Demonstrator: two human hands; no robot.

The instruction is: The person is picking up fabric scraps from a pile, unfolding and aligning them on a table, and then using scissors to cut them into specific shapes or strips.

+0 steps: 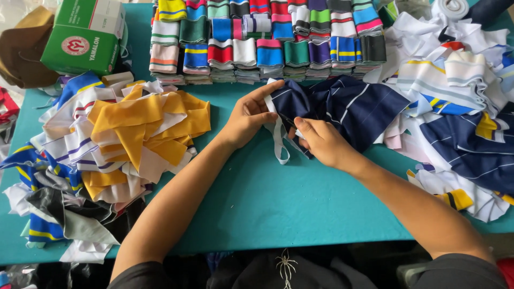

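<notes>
On teal table [267, 203]: left hand [247, 119], right hand [321, 142] pinch navy striped fabric [342, 107].

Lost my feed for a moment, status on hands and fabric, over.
Left hand gripping bunched navy striped fabric. Right hand pinching white strip at its edge. Loose fabric heaps on both sides; teal table bare beneath the hands.

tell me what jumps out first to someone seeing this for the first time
At the centre, the left hand and right hand gather a navy striped fabric piece tied with a white strip on the teal table. Neat stacks of colourful striped collars line the far edge; a yellow fabric heap lies left.
</notes>
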